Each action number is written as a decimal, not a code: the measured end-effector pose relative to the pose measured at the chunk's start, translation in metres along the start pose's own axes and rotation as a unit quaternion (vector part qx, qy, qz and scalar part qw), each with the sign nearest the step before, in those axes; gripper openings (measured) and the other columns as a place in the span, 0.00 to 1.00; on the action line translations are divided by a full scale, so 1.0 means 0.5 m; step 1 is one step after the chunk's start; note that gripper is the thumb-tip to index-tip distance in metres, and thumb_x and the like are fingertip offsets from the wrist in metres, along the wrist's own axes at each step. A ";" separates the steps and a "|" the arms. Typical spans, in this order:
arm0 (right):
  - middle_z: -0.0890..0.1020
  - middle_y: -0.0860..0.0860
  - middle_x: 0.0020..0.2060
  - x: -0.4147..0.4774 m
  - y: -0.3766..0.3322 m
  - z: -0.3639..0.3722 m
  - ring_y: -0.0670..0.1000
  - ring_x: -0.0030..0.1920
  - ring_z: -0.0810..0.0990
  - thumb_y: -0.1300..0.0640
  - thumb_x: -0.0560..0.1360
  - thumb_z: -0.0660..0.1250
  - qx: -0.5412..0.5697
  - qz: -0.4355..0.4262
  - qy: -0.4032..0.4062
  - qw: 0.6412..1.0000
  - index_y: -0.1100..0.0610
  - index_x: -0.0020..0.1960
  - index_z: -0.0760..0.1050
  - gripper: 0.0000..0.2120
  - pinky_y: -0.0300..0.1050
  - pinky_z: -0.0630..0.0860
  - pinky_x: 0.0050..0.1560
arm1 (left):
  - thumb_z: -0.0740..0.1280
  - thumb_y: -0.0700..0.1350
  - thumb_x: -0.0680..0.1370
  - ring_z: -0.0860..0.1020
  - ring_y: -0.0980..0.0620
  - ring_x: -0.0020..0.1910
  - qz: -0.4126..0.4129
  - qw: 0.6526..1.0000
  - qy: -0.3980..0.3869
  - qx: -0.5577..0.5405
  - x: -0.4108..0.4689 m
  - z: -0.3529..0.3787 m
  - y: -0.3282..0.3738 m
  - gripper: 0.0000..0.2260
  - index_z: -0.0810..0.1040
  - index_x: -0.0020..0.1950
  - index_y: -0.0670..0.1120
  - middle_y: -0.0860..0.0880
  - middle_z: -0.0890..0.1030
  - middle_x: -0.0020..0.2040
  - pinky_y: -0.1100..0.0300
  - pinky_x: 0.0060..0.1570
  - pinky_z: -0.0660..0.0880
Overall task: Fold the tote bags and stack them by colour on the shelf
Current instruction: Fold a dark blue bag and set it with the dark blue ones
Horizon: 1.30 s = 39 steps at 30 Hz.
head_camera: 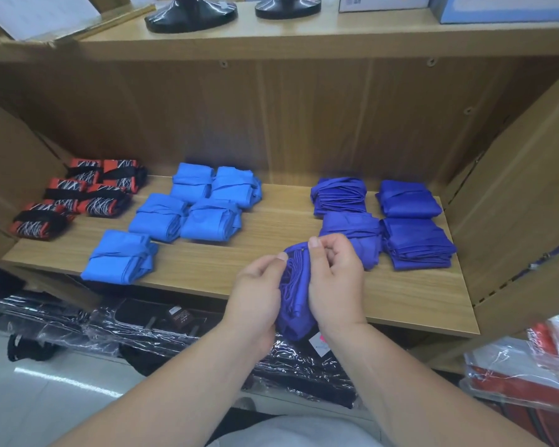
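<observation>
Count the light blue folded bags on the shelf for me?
5 light blue folded bags: two at the back, two in front of them, one nearest the front. None looks hidden.

Nothing legible: all print is too blurred or too small. White-pink tag (319, 346) just under the bunched dark blue tote bag (292, 304) — marks unreadable. Dark label (178, 317) lower left of that bag — unreadable. Printed boxes (381, 3) far above it: graphics only, no words made out.
</observation>
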State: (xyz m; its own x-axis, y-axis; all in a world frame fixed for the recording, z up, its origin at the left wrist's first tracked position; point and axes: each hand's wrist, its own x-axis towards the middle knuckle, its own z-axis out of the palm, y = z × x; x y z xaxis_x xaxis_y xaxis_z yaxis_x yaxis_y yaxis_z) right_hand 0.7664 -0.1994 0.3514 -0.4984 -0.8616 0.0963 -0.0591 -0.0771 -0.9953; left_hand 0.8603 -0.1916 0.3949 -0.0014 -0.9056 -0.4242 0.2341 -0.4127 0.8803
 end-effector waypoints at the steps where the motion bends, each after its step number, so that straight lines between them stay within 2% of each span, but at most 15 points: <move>1: 0.79 0.44 0.33 -0.001 0.001 -0.001 0.47 0.35 0.76 0.46 0.78 0.64 -0.001 -0.003 -0.003 1.000 0.50 0.42 0.73 0.10 0.51 0.75 0.41 | 0.63 0.41 0.83 0.82 0.48 0.39 0.000 1.000 0.003 -0.006 -0.001 0.002 -0.002 0.09 0.81 0.48 0.43 0.43 0.84 0.43 0.56 0.42 0.78; 4: 0.79 0.44 0.33 -0.010 -0.002 -0.005 0.48 0.36 0.77 0.45 0.78 0.63 0.000 -0.008 0.007 1.000 0.49 0.42 0.73 0.09 0.54 0.76 0.42 | 0.61 0.43 0.84 0.79 0.51 0.34 -0.026 0.999 -0.015 -0.021 -0.008 0.009 -0.007 0.10 0.76 0.44 0.46 0.46 0.80 0.37 0.59 0.36 0.75; 7: 0.78 0.43 0.33 -0.016 -0.006 -0.008 0.47 0.36 0.77 0.45 0.78 0.63 0.004 -0.017 0.016 1.000 0.48 0.42 0.73 0.09 0.53 0.76 0.42 | 0.59 0.47 0.85 0.81 0.53 0.37 -0.057 0.997 -0.057 -0.001 -0.012 0.010 -0.004 0.11 0.78 0.46 0.52 0.50 0.83 0.40 0.59 0.38 0.76; 9: 0.78 0.41 0.33 -0.015 -0.010 -0.009 0.45 0.36 0.76 0.46 0.78 0.63 0.000 -0.029 0.011 1.000 0.48 0.42 0.73 0.09 0.50 0.75 0.41 | 0.59 0.46 0.85 0.80 0.54 0.35 -0.036 0.997 -0.071 0.004 -0.014 0.008 -0.001 0.14 0.78 0.41 0.50 0.50 0.81 0.37 0.61 0.33 0.75; 13: 0.77 0.40 0.32 -0.010 -0.023 -0.012 0.43 0.35 0.74 0.48 0.80 0.64 0.005 -0.044 -0.011 0.999 0.49 0.42 0.73 0.09 0.42 0.71 0.39 | 0.61 0.43 0.84 0.77 0.52 0.33 0.020 0.999 -0.048 -0.009 -0.015 0.007 0.001 0.08 0.75 0.46 0.45 0.48 0.79 0.36 0.62 0.31 0.75; 15: 0.77 0.41 0.33 -0.009 -0.028 -0.013 0.43 0.35 0.74 0.51 0.81 0.65 0.038 -0.005 -0.009 0.999 0.51 0.42 0.74 0.10 0.43 0.72 0.40 | 0.61 0.43 0.84 0.75 0.51 0.34 0.049 0.998 -0.043 0.004 -0.011 0.009 -0.003 0.10 0.75 0.44 0.46 0.47 0.77 0.36 0.60 0.32 0.74; 17: 0.79 0.48 0.35 -0.006 -0.036 -0.013 0.49 0.38 0.75 0.52 0.81 0.67 0.109 0.093 0.003 0.990 0.54 0.41 0.75 0.10 0.51 0.75 0.44 | 0.61 0.45 0.84 0.73 0.49 0.37 0.091 0.994 -0.051 0.030 -0.007 0.010 -0.005 0.13 0.76 0.40 0.49 0.46 0.76 0.37 0.56 0.37 0.72; 19: 0.79 0.54 0.36 -0.007 -0.049 -0.014 0.53 0.40 0.75 0.56 0.82 0.66 0.213 0.197 -0.019 0.957 0.57 0.44 0.75 0.09 0.53 0.74 0.46 | 0.63 0.46 0.84 0.72 0.50 0.39 0.137 0.986 -0.066 0.063 -0.004 0.008 -0.005 0.14 0.77 0.38 0.51 0.47 0.76 0.38 0.54 0.40 0.70; 21: 0.80 0.55 0.37 -0.005 -0.055 -0.021 0.55 0.42 0.76 0.57 0.82 0.66 0.253 0.231 -0.049 0.938 0.58 0.45 0.75 0.08 0.54 0.75 0.48 | 0.63 0.46 0.82 0.72 0.51 0.39 0.165 0.980 -0.076 0.076 0.001 0.004 0.000 0.13 0.77 0.38 0.51 0.48 0.76 0.38 0.56 0.41 0.71; 26: 0.81 0.55 0.40 -0.002 -0.037 -0.027 0.53 0.43 0.76 0.53 0.81 0.67 0.157 0.168 -0.039 0.972 0.57 0.44 0.77 0.10 0.54 0.73 0.50 | 0.62 0.39 0.83 0.77 0.52 0.38 0.140 0.986 -0.056 0.067 0.013 -0.004 0.008 0.13 0.82 0.41 0.46 0.47 0.81 0.39 0.59 0.41 0.76; 28: 0.82 0.52 0.40 -0.010 -0.040 -0.027 0.52 0.43 0.78 0.50 0.80 0.68 0.134 0.148 -0.037 0.979 0.55 0.45 0.78 0.10 0.53 0.76 0.52 | 0.65 0.41 0.82 0.81 0.49 0.44 0.141 0.988 -0.018 0.063 0.025 -0.009 0.006 0.10 0.84 0.45 0.45 0.46 0.84 0.43 0.52 0.49 0.79; 30: 0.85 0.52 0.44 -0.022 -0.049 -0.031 0.53 0.45 0.83 0.50 0.76 0.74 0.110 0.122 -0.071 0.984 0.54 0.48 0.79 0.08 0.51 0.80 0.52 | 0.67 0.44 0.80 0.82 0.48 0.55 0.163 0.984 0.018 0.074 0.036 -0.017 0.007 0.09 0.87 0.46 0.51 0.47 0.85 0.53 0.44 0.62 0.77; 33: 0.87 0.49 0.45 -0.023 -0.055 -0.038 0.50 0.45 0.86 0.58 0.73 0.77 0.056 0.087 -0.107 0.989 0.55 0.52 0.80 0.09 0.48 0.83 0.48 | 0.68 0.49 0.76 0.80 0.49 0.61 0.188 0.976 0.042 0.098 0.035 -0.022 0.014 0.07 0.87 0.47 0.57 0.48 0.82 0.59 0.43 0.65 0.75; 36: 0.87 0.47 0.44 -0.012 -0.047 -0.044 0.46 0.46 0.86 0.62 0.79 0.70 0.046 0.072 -0.093 0.992 0.56 0.51 0.81 0.03 0.46 0.82 0.50 | 0.71 0.43 0.77 0.81 0.55 0.58 0.219 0.968 0.054 0.109 0.040 -0.036 0.006 0.08 0.86 0.46 0.56 0.46 0.81 0.61 0.57 0.59 0.78; 39: 0.86 0.49 0.44 -0.013 -0.041 -0.042 0.46 0.45 0.84 0.58 0.82 0.66 0.031 0.042 -0.077 0.996 0.54 0.50 0.80 0.05 0.45 0.81 0.50 | 0.70 0.46 0.79 0.79 0.58 0.61 0.219 0.966 0.022 0.133 0.037 -0.036 -0.001 0.12 0.79 0.60 0.59 0.55 0.80 0.63 0.57 0.61 0.76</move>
State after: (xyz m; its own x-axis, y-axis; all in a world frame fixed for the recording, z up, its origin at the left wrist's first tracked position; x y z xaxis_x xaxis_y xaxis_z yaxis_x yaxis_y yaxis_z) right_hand 0.7526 -0.1818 0.3716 -0.3596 -0.9330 0.0141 0.0341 -0.0283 -0.9990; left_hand 0.8775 -0.2062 0.3829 0.0846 -0.9964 -0.0012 -0.0557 -0.0060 0.9984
